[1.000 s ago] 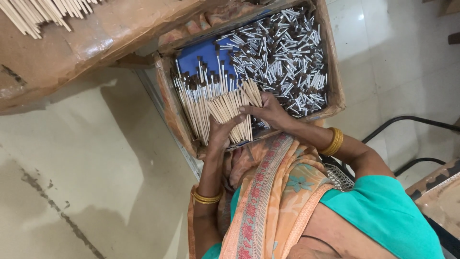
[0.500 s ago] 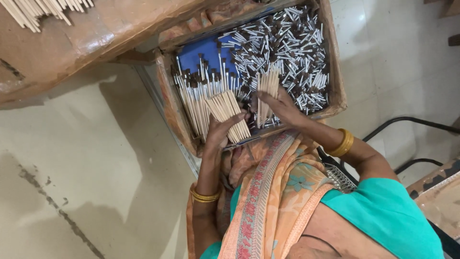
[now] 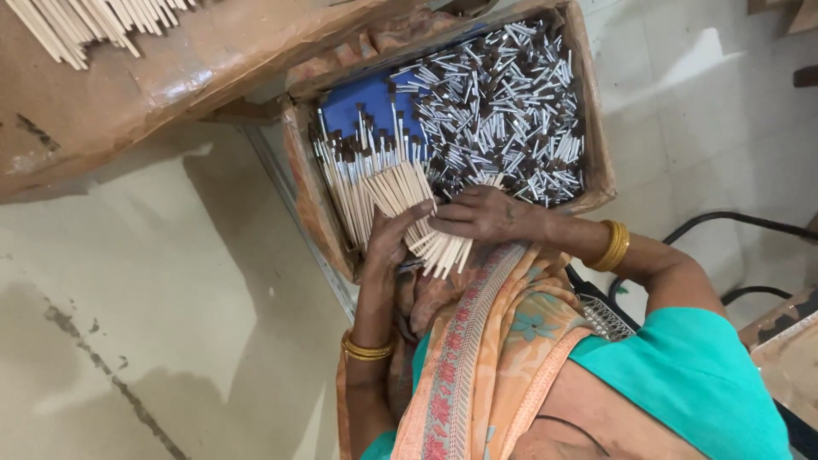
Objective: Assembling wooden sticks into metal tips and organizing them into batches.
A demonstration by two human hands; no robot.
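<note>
Hundreds of thin pale sticks with dark brown tips fill the cardboard box [image 3: 596,145], loose ones [image 3: 503,111] heaped on the right side over a blue liner [image 3: 371,98]. Up top left, a brown cardboard sheet [image 3: 128,94] carries more bare sticks [image 3: 94,21]. Smaller stuff: both hands are closed around one bundle of sticks [image 3: 409,213] at the box's near edge. Left hand [image 3: 394,240] cups it from below, right hand [image 3: 481,213] presses fingers on top. Gold bangles [image 3: 612,245] on the wrists.

both hands meet, left hand [image 3: 394,237] cupped, right hand [image 3: 486,215] pressed flat.
</note>
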